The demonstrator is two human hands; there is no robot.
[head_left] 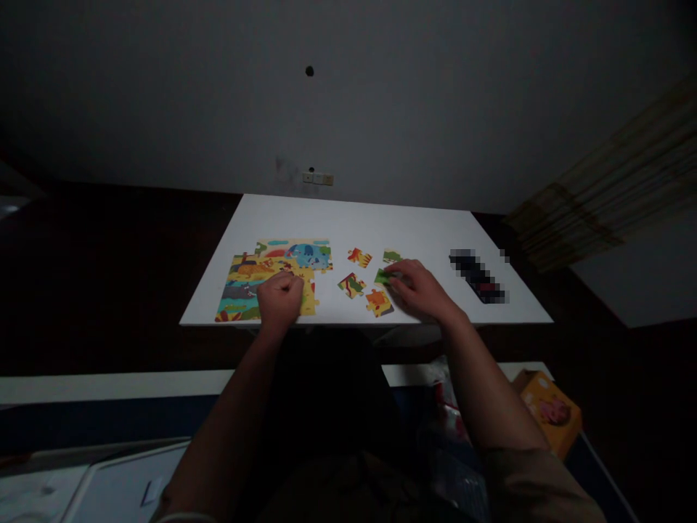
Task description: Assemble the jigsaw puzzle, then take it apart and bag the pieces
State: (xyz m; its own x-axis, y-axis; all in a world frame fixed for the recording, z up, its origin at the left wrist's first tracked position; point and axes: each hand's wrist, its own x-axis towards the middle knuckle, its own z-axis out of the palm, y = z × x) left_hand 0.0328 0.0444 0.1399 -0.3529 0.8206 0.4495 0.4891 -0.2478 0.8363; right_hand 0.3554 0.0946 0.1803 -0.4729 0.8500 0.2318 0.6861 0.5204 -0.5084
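My left hand (281, 296) is curled into a fist on the right part of a partly joined jigsaw puzzle (245, 290) with colourful animal pictures. Nothing shows between its fingers. With its thumb and fingertips, my right hand (417, 288) grips a green puzzle piece (381, 277) low over the table. Close by lie loose pieces: an orange-and-red one (359, 257), a green-and-white one (392, 254), one with a red and green pattern (351, 285), and an orange one (377, 301) nearest the front edge. My fingers partly cover the green piece.
The white table (353, 218) stands near a grey wall with sockets (318, 178). A dark, pixelated object (479, 276) lies at the table's right. An orange box (549, 410) sits below my right forearm, and a curtain (599, 181) hangs at right.
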